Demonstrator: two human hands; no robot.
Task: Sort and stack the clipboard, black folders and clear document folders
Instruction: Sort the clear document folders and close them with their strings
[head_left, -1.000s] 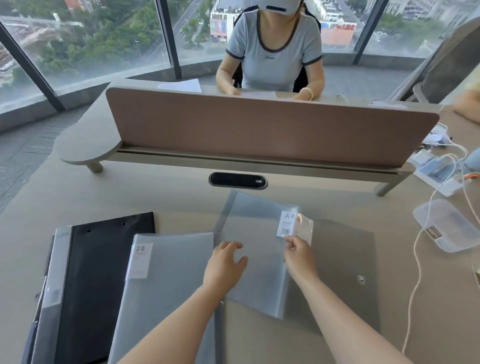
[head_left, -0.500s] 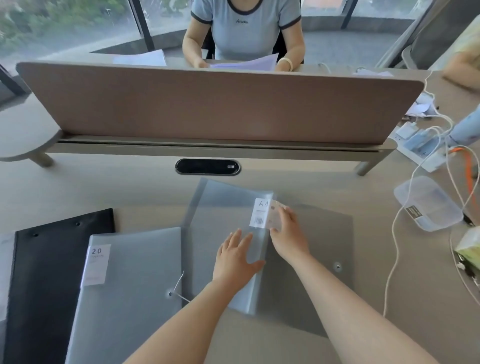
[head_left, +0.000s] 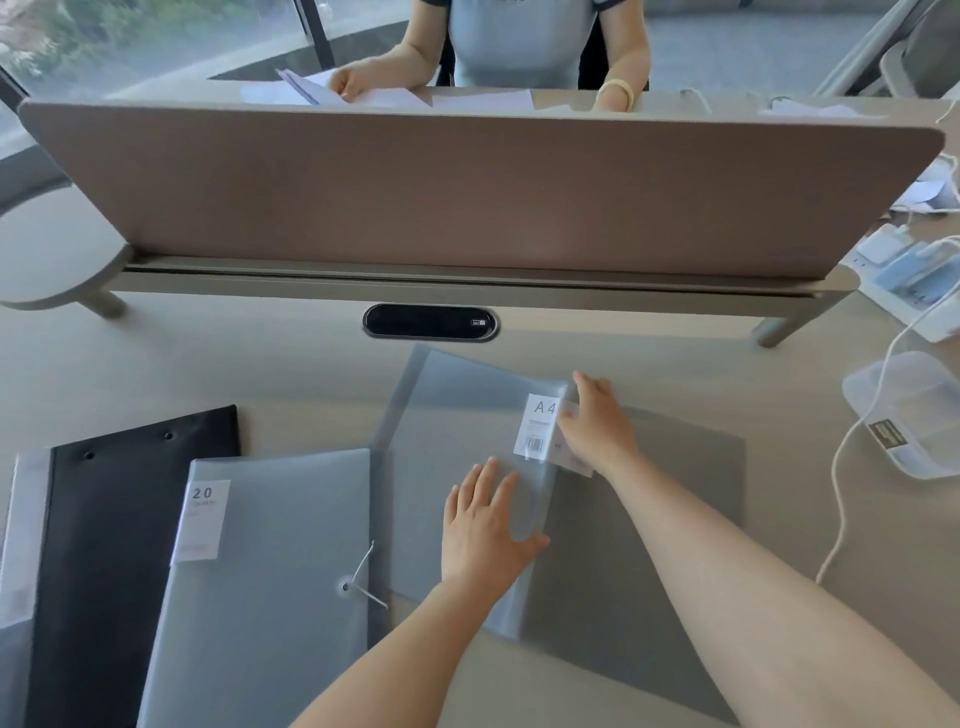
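A clear document folder with an "A4" label (head_left: 457, 447) lies tilted at the desk's middle, on top of a darker grey snap folder (head_left: 670, 530). My left hand (head_left: 485, 525) lies flat on the A4 folder's near right part, fingers spread. My right hand (head_left: 597, 426) touches the folder's right edge beside the label; whether it pinches the edge I cannot tell. To the left lies a clear folder labelled "20" (head_left: 270, 571) with an elastic cord. Further left is a black folder (head_left: 114, 545), with another clear folder's edge (head_left: 21, 530) under it.
A brown divider screen (head_left: 467, 192) crosses the desk, with a black cable port (head_left: 429, 322) before it. A person sits behind it handling papers. At right are a clear plastic box (head_left: 914, 410), white cables (head_left: 852, 467) and a power strip (head_left: 904, 280).
The camera has tilted down and shifted left. My left hand has settled flat on the A4 folder, and my right hand has slid up along its right edge past the label.
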